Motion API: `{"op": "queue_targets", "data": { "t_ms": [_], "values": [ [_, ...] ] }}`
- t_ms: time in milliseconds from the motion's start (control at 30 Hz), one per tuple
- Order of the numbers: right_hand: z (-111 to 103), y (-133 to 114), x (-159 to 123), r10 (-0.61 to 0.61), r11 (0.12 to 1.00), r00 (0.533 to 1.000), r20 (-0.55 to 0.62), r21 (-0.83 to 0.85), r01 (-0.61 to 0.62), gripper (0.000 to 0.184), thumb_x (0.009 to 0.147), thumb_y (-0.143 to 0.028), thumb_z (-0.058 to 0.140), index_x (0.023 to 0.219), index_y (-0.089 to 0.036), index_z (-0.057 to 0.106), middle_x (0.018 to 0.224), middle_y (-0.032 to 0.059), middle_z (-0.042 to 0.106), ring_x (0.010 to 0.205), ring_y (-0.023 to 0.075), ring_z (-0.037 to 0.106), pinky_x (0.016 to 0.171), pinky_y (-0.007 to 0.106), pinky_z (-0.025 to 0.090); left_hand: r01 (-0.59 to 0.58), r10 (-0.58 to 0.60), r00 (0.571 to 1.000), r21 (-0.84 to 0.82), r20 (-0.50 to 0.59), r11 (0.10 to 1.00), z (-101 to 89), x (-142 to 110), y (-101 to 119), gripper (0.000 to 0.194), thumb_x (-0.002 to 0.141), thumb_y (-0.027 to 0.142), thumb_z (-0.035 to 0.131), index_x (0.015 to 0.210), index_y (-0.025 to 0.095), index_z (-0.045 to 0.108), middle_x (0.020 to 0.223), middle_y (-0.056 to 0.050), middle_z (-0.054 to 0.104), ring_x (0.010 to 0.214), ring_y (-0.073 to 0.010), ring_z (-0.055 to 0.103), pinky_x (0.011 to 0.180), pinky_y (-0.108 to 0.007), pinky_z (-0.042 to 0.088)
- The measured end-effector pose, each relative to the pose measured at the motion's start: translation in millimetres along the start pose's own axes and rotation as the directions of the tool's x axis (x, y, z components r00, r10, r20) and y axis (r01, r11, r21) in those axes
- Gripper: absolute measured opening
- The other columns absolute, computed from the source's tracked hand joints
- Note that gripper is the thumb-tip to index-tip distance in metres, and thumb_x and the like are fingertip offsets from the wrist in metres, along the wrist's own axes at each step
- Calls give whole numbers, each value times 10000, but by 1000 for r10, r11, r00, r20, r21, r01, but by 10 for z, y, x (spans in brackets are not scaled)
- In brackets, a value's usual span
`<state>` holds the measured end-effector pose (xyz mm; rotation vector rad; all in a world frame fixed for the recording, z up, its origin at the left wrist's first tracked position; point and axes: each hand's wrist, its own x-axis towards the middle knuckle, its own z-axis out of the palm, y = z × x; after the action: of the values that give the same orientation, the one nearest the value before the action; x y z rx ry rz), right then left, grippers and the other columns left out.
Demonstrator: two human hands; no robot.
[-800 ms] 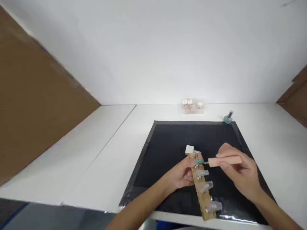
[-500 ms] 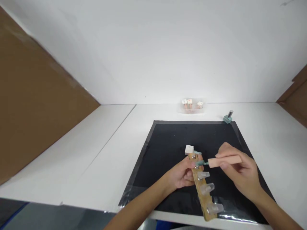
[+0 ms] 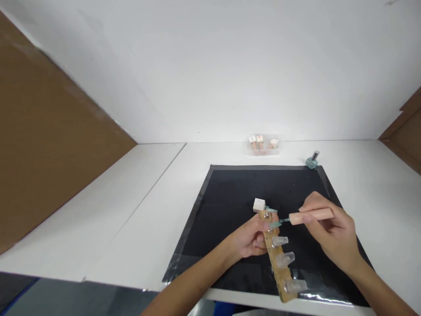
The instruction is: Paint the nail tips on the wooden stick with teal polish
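Observation:
My left hand (image 3: 251,237) grips the upper part of a narrow wooden strip (image 3: 279,274), which slants toward the table's front edge. Several false nails stick out along its right side: clear ones (image 3: 284,259) lower down, and a green-coated one (image 3: 275,224) by my left fingertips. Between its fingers and thumb, my right hand (image 3: 332,232) pinches the pink handle of a nail polish brush (image 3: 311,216). The green-coated brush tip is at or just off that nail; contact is unclear. A small white block (image 3: 259,205) shows just beyond the strip's far end.
A black mat (image 3: 237,188) lies under my hands on the white table (image 3: 138,228). Behind it stands a clear box (image 3: 263,151) with several white-and-pink pieces. A green item with a silver stem (image 3: 312,162) sits at the mat's far right corner. Brown panels (image 3: 59,131) flank the table.
My right hand has shifted slightly right and away from me with the brush, its tip drawn back a little along the nail. My left hand and the strip stay nearly still.

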<state>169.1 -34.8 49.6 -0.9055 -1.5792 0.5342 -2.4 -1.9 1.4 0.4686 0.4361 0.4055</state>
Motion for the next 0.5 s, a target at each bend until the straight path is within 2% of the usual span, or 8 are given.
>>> {"op": "queue_targets", "data": {
  "t_ms": [167, 300, 433, 500],
  "values": [
    [4, -3, 22, -21, 1000, 997, 78, 4, 21, 108, 810, -127, 622, 762, -220, 651, 643, 7, 630, 577, 148, 563, 502, 272, 453, 17, -17, 1000, 19, 23, 1000, -29, 7, -15, 375, 569, 310, 793, 674, 180, 457, 375, 125, 384, 264, 13, 112, 231, -126, 49],
    [-12, -13, 42, -20, 999, 1000, 14, -43, 20, 147, 814, -106, 596, 719, -214, 625, 612, 0, 601, 547, 139, 533, 481, 264, 424, 19, -20, 999, 29, 30, 999, -31, 3, -6, 373, 569, 314, 788, 660, 181, 451, 390, 123, 404, 265, 13, 121, 229, -119, 65],
    [-26, -18, 40, -50, 999, 992, 114, 27, 47, 75, 825, -159, 618, 831, -226, 652, 624, 1, 604, 575, 154, 555, 499, 277, 453, 10, -12, 999, 32, 42, 999, -18, 7, 7, 360, 574, 298, 780, 653, 178, 449, 403, 122, 415, 265, 13, 137, 227, -111, 83],
    [-27, -15, 33, -32, 999, 993, 116, 4, 32, 82, 825, -153, 615, 793, -221, 647, 617, -2, 594, 560, 147, 547, 486, 269, 440, 6, -8, 999, 37, 50, 999, -28, 10, 0, 352, 579, 289, 776, 644, 176, 449, 406, 122, 410, 264, 15, 134, 227, -108, 89]
  ]
}}
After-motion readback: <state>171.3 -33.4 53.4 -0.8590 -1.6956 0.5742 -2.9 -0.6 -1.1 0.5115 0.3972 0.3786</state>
